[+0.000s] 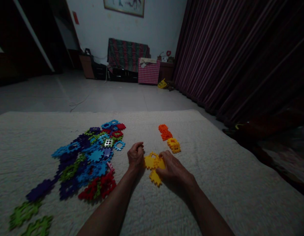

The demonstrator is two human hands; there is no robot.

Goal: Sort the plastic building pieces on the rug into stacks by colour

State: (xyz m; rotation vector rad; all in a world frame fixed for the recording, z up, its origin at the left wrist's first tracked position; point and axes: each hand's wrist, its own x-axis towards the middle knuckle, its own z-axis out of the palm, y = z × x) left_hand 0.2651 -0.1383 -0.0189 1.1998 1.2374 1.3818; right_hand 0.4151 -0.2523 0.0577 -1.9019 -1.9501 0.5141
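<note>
Several yellow notched plastic pieces [155, 177] lie together on the pale quilted cover [211, 183]. My right hand [172, 166] grips the right side of this yellow group, thumb and fingers on one piece. At the group's left edge rests my left hand [136, 155], its fingers curled; what they hold, if anything, is hidden. Beyond my right hand sits a small yellow-orange stack [174, 145], with orange pieces [165, 132] just behind it.
A large heap of blue, purple, red and green pieces [95, 155] spreads on the left. Green pieces [24, 213] lie at the near left corner. A dark curtain [216, 49] hangs on the right, and a checked cloth [149, 72] covers something by the wall.
</note>
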